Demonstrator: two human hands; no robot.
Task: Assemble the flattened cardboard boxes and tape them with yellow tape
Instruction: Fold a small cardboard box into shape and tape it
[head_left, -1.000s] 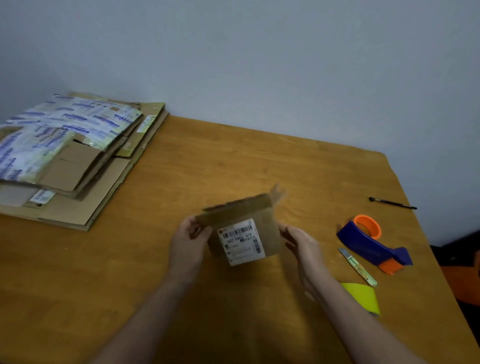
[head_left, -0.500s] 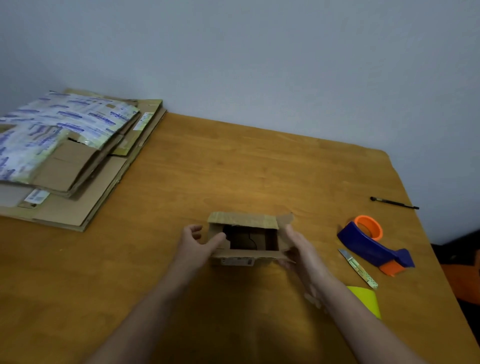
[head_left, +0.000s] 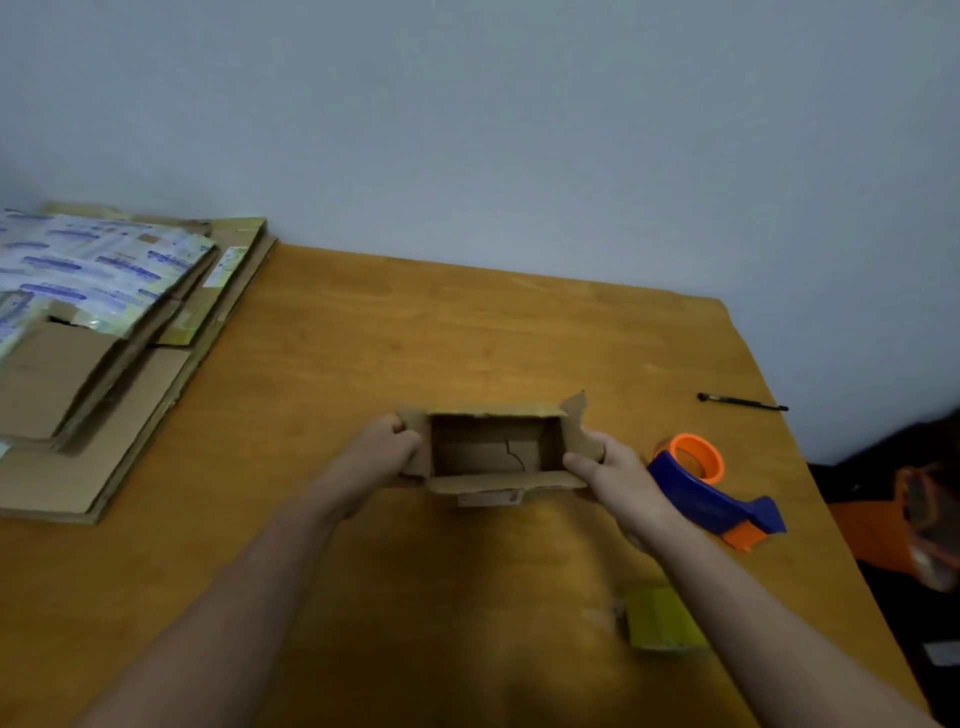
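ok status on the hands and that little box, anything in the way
Left hand and right hand each grip an end flap of the small brown cardboard box. Box open, upright, untaped. Blue-and-orange tape dispenser beside right hand, nothing blocking.

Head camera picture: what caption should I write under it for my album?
Two hands, left hand and right hand, hold a small opened cardboard box over a wooden table, beside a blue tape dispenser.

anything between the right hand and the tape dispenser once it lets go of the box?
Nothing visible. The right hand grips the small box at its right flap; the blue-and-orange tape dispenser lies just to its right on bare table.
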